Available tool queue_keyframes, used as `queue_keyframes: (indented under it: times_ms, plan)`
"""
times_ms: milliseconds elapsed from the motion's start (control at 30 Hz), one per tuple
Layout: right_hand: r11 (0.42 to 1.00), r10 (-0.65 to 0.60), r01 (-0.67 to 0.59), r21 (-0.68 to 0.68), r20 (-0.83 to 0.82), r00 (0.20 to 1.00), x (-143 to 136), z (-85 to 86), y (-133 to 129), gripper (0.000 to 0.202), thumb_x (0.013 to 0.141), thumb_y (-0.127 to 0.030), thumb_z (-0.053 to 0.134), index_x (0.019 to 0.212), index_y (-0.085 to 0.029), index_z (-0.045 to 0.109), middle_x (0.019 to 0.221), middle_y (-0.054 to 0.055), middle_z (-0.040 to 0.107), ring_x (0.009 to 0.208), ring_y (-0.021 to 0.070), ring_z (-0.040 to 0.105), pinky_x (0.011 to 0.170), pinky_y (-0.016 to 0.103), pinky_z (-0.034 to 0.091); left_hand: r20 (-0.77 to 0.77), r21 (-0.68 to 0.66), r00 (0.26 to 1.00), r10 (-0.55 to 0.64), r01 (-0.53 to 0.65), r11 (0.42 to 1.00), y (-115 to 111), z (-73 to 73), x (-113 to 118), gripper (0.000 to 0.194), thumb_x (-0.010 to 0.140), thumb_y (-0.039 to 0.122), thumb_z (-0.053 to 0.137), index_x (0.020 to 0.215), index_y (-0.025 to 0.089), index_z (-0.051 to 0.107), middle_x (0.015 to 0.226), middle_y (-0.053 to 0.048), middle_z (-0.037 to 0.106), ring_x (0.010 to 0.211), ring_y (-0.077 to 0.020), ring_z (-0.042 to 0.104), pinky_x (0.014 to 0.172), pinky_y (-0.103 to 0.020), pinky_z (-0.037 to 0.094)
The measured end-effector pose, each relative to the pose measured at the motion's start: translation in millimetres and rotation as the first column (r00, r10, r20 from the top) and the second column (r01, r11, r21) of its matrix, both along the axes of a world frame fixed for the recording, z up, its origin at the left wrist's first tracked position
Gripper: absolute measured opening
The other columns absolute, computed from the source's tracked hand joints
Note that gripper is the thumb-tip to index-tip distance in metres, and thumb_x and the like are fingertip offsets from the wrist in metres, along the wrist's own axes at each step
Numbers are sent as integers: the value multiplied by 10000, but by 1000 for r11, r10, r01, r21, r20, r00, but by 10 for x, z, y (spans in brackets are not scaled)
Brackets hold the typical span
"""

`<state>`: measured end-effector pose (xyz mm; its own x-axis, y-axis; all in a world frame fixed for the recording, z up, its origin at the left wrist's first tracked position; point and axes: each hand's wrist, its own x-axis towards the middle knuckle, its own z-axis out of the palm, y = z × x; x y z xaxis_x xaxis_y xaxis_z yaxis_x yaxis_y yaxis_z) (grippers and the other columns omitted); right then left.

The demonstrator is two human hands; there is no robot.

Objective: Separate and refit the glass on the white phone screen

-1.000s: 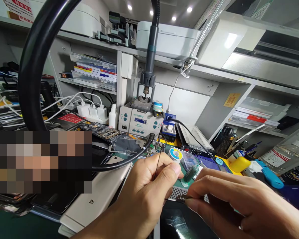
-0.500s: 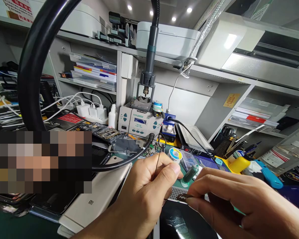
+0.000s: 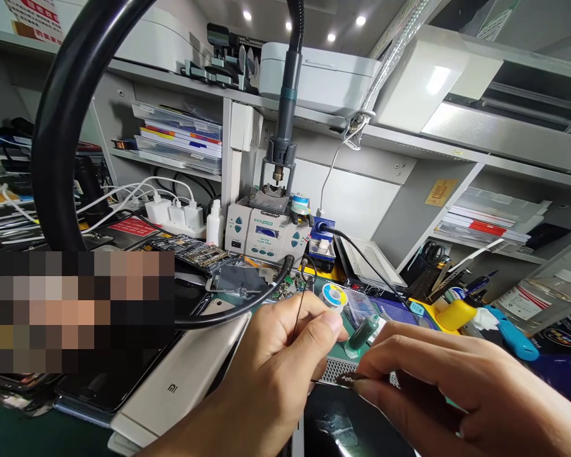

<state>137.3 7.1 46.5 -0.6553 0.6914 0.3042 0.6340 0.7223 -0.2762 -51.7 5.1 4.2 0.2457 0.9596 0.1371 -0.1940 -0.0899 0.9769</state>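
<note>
My left hand (image 3: 285,362) is closed in a pinch around a thin black cord (image 3: 299,311), which runs down from near the grey rework station (image 3: 266,231). To its right, the thumb and fingers of my right hand (image 3: 438,381) pinch a small, thin dark piece (image 3: 346,379) with a jagged edge. Most of that piece is hidden by the fingers, so its kind is unclear. Below both hands lies a dark, glossy panel (image 3: 356,425) with a clear film patch on it. A perforated metal strip (image 3: 335,370) shows between the hands.
A green syringe (image 3: 361,336) and a solder spool (image 3: 334,296) stand just beyond my hands. Left of them lie phones, including a gold one (image 3: 171,387). A thick black hose (image 3: 59,139) loops across the left. At right are a yellow bottle (image 3: 457,313) and a tool holder (image 3: 426,273).
</note>
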Motion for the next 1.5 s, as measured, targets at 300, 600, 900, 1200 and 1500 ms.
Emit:
queue_keyframes:
  times_ms: [300,600,900,1200,1500]
  plan:
    - [1000,-7,7,-1,-12,1000,-6,7,3,159,904,-194,566,780,-257,644,679,-35,671,561,115,632,470,184,447,9,6,1000,8,-8,1000,-8,-17,13,326,969,433,506,776,182,583,519,89,332,473,-82,286,430,-220,230]
    - [1000,-2,3,29,-18,1000,29,-13,1,136,891,-170,589,815,-273,636,692,-66,660,562,99,620,498,183,448,35,19,999,6,-6,1000,2,-25,30,319,973,409,504,755,183,559,518,91,340,474,-72,291,430,-211,233]
    - [1000,21,-21,19,-5,1000,3,5,-1,142,882,-141,601,812,-262,628,728,-60,676,609,91,641,460,165,428,40,22,999,0,-1,1000,2,-29,25,313,977,396,504,757,181,556,512,93,349,465,-68,292,428,-208,232]
    - [1000,23,-23,5,-27,999,2,-4,4,147,899,-172,589,788,-257,632,711,-45,677,594,109,640,490,177,446,48,10,999,8,-8,1000,2,-49,28,314,972,403,509,757,182,568,511,93,350,465,-67,286,424,-197,227]
    - [1000,2,-1,30,-2,1000,-1,13,1,140,890,-176,595,787,-264,631,695,-50,673,582,114,639,498,184,456,94,-32,996,-2,5,999,14,-64,42,302,957,420,517,772,188,572,504,99,305,470,-77,256,427,-209,197]
